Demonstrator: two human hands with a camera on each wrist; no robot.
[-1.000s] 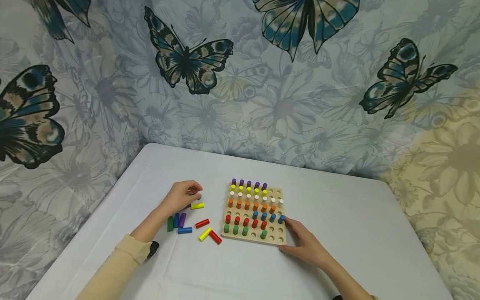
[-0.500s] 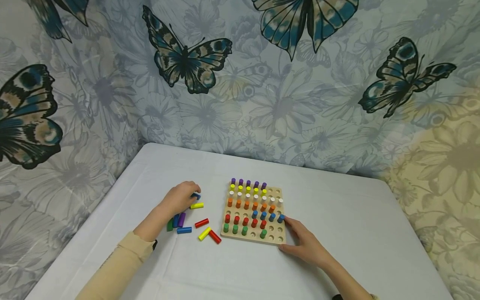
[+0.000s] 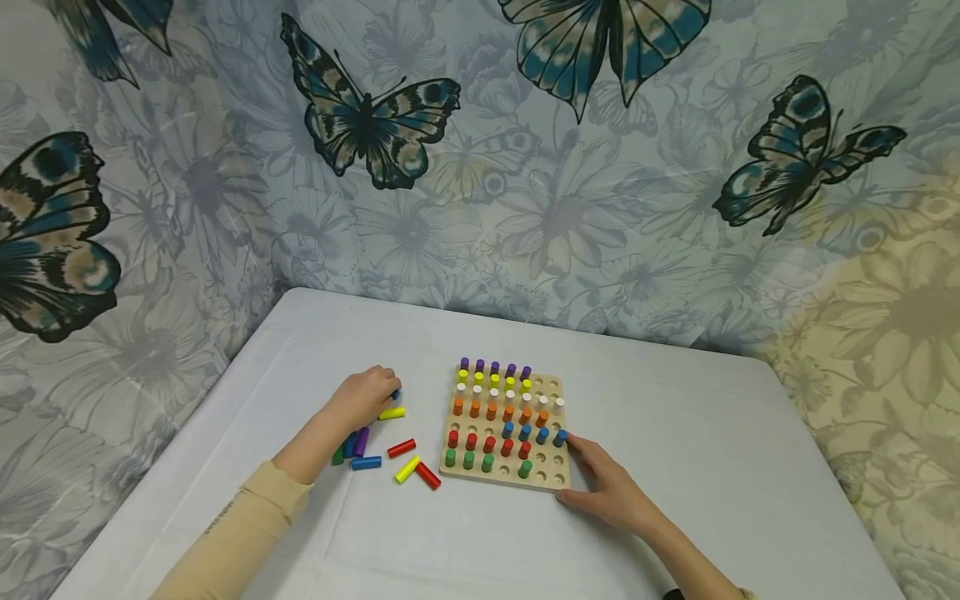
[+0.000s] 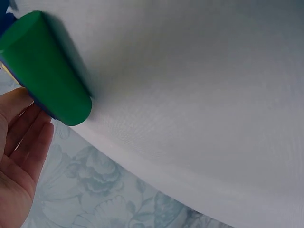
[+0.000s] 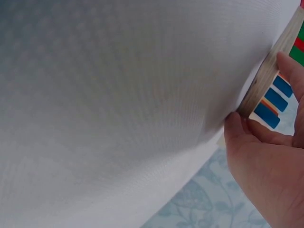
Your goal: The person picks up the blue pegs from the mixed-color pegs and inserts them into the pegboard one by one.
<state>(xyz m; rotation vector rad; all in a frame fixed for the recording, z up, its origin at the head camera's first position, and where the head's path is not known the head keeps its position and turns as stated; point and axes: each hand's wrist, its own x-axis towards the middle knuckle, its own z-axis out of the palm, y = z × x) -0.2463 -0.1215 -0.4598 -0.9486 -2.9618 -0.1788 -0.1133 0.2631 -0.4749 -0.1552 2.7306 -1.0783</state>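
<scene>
Pegs (image 3: 491, 411) are what I am putting into holes, I think, and I seem to be at the picking-up part. My left grip (image 3: 365, 396) is curled around a blue peg (image 3: 397, 394), and just its end pokes out past my fingers. My right grip (image 3: 603, 487) pinches the near right corner of the wooden pegboard (image 3: 550, 468), thumb on one side and fingers on the other. The wooden pegboard sits flat near the middle of the counter (image 3: 675, 417), between its left and right edges. For the next move, I guess I must lift the blue peg, carry it toward the counter's right edge, stand it up straight and push it into the blue row, which has three bare holes at its left end. The board is pale, with round holes. Going from the counter's far edge, its rows are purple, yellow, white, orange, blue, red and green. White looks full. Green has a gap between pegs. More, like a yellow peg (image 3: 392, 413) and a red peg (image 3: 428, 476), lie loose toward the counter's left edge.
</scene>
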